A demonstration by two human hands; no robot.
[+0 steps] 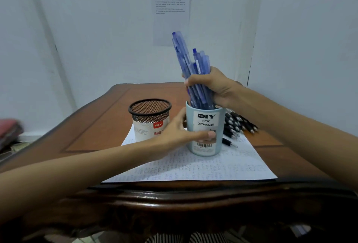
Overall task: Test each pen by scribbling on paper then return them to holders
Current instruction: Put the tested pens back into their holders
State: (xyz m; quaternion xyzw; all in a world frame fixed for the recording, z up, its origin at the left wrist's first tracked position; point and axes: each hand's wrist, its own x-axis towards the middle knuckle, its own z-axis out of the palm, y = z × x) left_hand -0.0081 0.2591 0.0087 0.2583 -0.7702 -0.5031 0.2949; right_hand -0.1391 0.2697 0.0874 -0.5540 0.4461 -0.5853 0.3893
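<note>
A pale blue cup holder [205,126] labelled "DIY Desk Organizer" stands on a sheet of scribbled paper [193,167]. My left hand [178,130] grips the cup's side, thumb across its front. My right hand [211,87] grips a bundle of several blue pens [190,62] just above the cup's mouth; their lower ends reach into the cup. An empty black mesh holder [150,119] stands to the left of the cup. Several black pens [237,124] lie in a pile on the table to the right of the cup.
The brown wooden table [96,126] has a dark carved front edge. White walls close in behind, with a printed sheet [170,12] taped up. A blurred reddish stack [9,130] sits off the table at the far left.
</note>
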